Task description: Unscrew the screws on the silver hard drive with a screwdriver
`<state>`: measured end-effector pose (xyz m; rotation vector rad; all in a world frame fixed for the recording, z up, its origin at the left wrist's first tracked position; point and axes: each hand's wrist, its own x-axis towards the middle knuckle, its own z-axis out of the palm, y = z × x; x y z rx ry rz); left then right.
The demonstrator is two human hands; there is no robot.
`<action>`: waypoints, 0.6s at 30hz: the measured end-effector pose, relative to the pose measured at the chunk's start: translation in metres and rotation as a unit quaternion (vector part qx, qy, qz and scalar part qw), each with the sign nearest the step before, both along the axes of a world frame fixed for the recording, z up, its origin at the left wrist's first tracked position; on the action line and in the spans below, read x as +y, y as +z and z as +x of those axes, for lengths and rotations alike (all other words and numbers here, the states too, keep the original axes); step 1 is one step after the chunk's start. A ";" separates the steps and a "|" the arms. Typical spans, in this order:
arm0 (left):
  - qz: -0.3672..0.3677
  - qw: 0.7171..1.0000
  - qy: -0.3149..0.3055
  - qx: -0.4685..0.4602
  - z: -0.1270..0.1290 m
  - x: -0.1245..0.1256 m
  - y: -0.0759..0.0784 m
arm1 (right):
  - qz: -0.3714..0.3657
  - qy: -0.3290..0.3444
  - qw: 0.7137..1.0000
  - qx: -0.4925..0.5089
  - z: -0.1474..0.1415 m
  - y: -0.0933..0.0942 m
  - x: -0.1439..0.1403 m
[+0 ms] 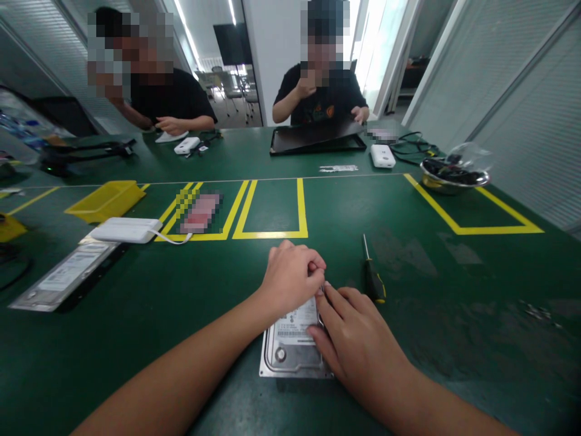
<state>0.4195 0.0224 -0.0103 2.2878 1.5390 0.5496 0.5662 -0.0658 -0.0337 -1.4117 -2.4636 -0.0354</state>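
A silver hard drive (pixel 290 348) lies flat on the green table in front of me, label side up. My left hand (pixel 293 275) rests over its far end with the fingers curled in, pinching something small at the drive's top edge; what it pinches is hidden. My right hand (pixel 356 339) lies on the drive's right side, fingers spread flat and pressing on the cover. A black and yellow screwdriver (pixel 373 275) lies loose on the table just right of my hands.
A second hard drive (pixel 63 275) and a white box with a cable (pixel 127 230) lie at the left, next to a yellow tray (pixel 106 200). A metal bowl (pixel 454 175) stands at the back right. Two people sit across the table, one holding a black panel (pixel 318 138).
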 end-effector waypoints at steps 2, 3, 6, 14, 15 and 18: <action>0.000 1.000 0.002 0.004 0.000 -0.001 0.001 | 0.003 0.001 1.000 -0.002 0.000 0.000 0.000; -0.001 1.000 0.004 0.006 0.001 -0.002 0.002 | 0.004 0.002 1.000 -0.002 -0.001 0.000 0.000; 0.001 1.000 0.017 0.015 0.002 -0.004 0.002 | 0.004 0.005 1.000 0.000 -0.001 0.000 0.001; 0.008 0.999 0.040 0.022 0.004 -0.008 0.001 | 0.002 0.006 1.000 0.005 -0.002 0.003 0.002; 0.005 0.999 0.038 0.021 0.004 -0.008 0.001 | 0.002 0.006 1.000 0.006 -0.002 0.004 0.002; 0.007 0.999 0.033 0.019 0.004 -0.009 0.001 | 0.006 0.007 1.000 0.009 -0.002 0.005 0.001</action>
